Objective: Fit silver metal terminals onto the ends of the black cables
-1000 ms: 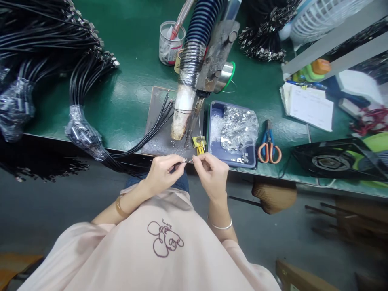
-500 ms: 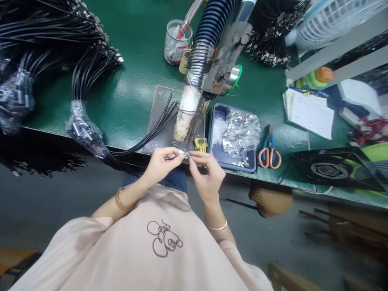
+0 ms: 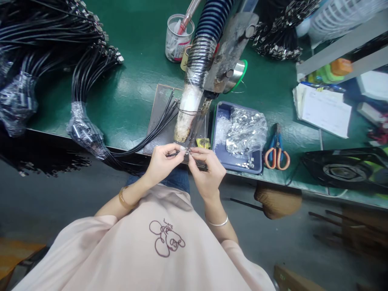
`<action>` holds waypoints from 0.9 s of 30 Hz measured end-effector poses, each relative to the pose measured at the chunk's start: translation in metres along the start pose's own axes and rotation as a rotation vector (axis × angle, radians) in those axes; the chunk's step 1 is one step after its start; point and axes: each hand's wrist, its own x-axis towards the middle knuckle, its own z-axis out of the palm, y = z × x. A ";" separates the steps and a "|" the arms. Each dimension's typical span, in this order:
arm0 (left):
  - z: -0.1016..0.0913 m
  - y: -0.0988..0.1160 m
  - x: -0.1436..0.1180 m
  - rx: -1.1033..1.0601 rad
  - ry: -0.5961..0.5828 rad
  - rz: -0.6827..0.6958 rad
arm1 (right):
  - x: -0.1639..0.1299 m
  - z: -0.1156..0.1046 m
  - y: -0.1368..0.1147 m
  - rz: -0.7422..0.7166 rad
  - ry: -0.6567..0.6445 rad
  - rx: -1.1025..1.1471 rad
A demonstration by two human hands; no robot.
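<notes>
A thin, smooth black cable (image 3: pixel 172 154) with a tiny, shiny metal tip (image 3: pixel 187 151) is at the green tabletop's (image 3: pixel 127 101) front edge. The left hand (image 3: pixel 163 161) pinches the cable; the right hand (image 3: pixel 209 167) pinches the tip. Crinkled clear plastic (image 3: pixel 247 129) fills a shallow blue tray (image 3: pixel 220 160).

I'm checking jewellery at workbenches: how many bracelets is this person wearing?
2 in view: a tan bracelet by the left wrist and a silver bracelet by the right wrist. The sleeves could hide more.
</notes>
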 end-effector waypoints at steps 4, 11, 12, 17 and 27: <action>-0.001 0.002 0.001 0.012 -0.011 0.007 | 0.003 -0.001 -0.002 0.005 -0.003 -0.013; -0.002 0.002 0.000 0.015 -0.032 -0.019 | 0.002 -0.004 -0.004 0.004 -0.024 -0.011; -0.002 0.002 0.000 0.019 -0.047 -0.032 | 0.001 -0.005 -0.004 0.004 -0.030 -0.006; -0.002 0.000 -0.002 0.050 -0.090 -0.060 | -0.004 -0.009 -0.004 0.005 -0.045 -0.014; -0.013 -0.012 -0.017 0.155 -0.454 -0.093 | -0.008 -0.041 -0.006 0.043 -0.108 -0.110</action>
